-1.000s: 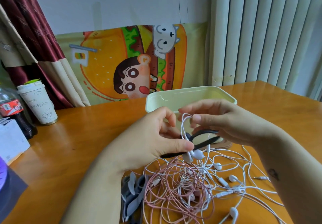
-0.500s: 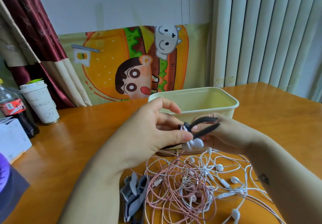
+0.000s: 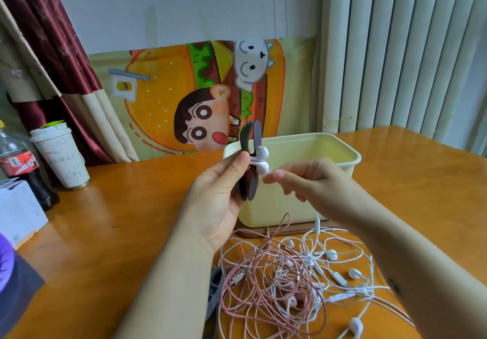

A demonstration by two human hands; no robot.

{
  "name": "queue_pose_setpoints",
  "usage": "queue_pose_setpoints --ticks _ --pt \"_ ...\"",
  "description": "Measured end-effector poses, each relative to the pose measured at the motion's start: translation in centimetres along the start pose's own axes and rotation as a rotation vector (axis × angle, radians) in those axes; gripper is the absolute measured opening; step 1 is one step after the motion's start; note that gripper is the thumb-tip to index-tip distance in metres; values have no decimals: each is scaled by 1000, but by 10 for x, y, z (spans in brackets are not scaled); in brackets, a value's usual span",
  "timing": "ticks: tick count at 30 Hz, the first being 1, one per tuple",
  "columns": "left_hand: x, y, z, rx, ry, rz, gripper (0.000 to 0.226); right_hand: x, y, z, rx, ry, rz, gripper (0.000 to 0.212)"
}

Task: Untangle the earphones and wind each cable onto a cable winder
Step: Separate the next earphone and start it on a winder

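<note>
**Above the tangle: winder upright, two earbuds seated on it**

In front of the cream tub, I see my left hand (image 3: 221,199) raised off the tabletop (image 3: 118,220), thumb and fingers clamped around the lower half of a dark cable winder (image 3: 246,138). The winder stands upright with its two flaps spread a little at the top. Two white earbuds (image 3: 262,153) sit one above the other at its waist, on the right edge. My right hand (image 3: 308,180) is just beside them, thumb and forefinger pinched on the thin white lead (image 3: 270,172) that leaves the earbuds; the other fingers curl loosely below. The two hands are close but not touching.

Below my wrists lies the tangled pile of earphones (image 3: 329,267). A pink cable (image 3: 253,280) is looped through several white ones, with loose earbuds and inline remotes scattered towards the right. At the pile's left edge, a few grey winders (image 3: 214,283) lie partly under the pink loops.

The cream tub (image 3: 342,143) stands behind the hands. Far left are a paper cup (image 3: 63,159), a cola bottle (image 3: 23,170) and a white box (image 3: 18,215). A cartoon burger poster (image 3: 163,96) leans against the wall.
</note>
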State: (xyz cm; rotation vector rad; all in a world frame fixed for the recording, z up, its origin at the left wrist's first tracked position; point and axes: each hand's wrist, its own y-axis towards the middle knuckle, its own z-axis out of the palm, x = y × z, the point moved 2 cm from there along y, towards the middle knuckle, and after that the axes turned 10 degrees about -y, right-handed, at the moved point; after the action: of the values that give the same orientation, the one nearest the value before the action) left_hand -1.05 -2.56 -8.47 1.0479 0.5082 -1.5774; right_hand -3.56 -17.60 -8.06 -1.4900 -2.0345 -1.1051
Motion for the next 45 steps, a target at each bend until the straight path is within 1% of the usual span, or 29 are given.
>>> queue_pose_setpoints --ticks 4,6,8,9,10,11,13,14,21,24,26,27,28,30,33,35,36,38,40,41,43,45 --pt "3 1 0 -73 -87 -5 23 -1 1 12 -48 -121 -41 23" --pt "6 2 -2 -164 -103 -15 20 -1 1 21 -32 -210 -73 25" --pt "8 1 -3 -270 -108 -14 28 -2 1 29 2 -280 -97 26" --pt "9 1 -3 -300 -107 -11 27 -2 1 32 13 -313 -107 27" --pt "10 0 -1 -308 -95 -13 20 -3 1 34 21 -351 -114 26" --pt "10 -1 1 -301 -80 -14 18 -3 1 36 32 -393 -118 24" --pt "8 -2 2 -310 -85 -15 34 -3 1 38 71 -463 -126 23" --pt "7 -2 2 -324 -98 -12 37 -3 0 39 93 -489 -138 22" --pt "9 0 -4 -381 -233 -78 37 -1 -4 43 184 -658 -206 23" --pt "7 -1 0 -381 -317 -125 31 -1 -3 40 188 -680 -188 23" --pt "6 -2 3 -382 -344 -122 20 -1 -3 36 189 -682 -153 28" --pt "7 -2 3 -380 -331 -116 16 -1 -3 36 191 -684 -148 29" --pt "9 -1 3 -371 -306 -107 19 -2 -3 37 198 -693 -153 29" --pt "13 1 0 -359 -227 -75 34 2 -5 39 231 -710 -172 27" --pt "16 1 -2 -374 -77 -7 42 15 -10 23 244 -652 -148 28" --pt "15 0 -7 -371 25 48 44 27 -12 4 169 -639 -155 26" --pt "15 0 -8 -361 72 61 42 31 -13 -5 103 -631 -159 26" --pt "16 0 -8 -316 117 62 28 34 -12 -21 -92 -595 -196 26" --pt "18 -1 -1 -231 122 49 12 33 -12 -33 -304 -544 -248 27" --pt "19 -2 3 -194 125 54 8 32 -11 -37 -385 -521 -266 25" --pt "20 -4 10 -124 143 56 18 28 -10 -41 -497 -482 -280 17" --pt "22 -5 13 -52 191 39 25 24 -10 -43 -552 -438 -270 8"
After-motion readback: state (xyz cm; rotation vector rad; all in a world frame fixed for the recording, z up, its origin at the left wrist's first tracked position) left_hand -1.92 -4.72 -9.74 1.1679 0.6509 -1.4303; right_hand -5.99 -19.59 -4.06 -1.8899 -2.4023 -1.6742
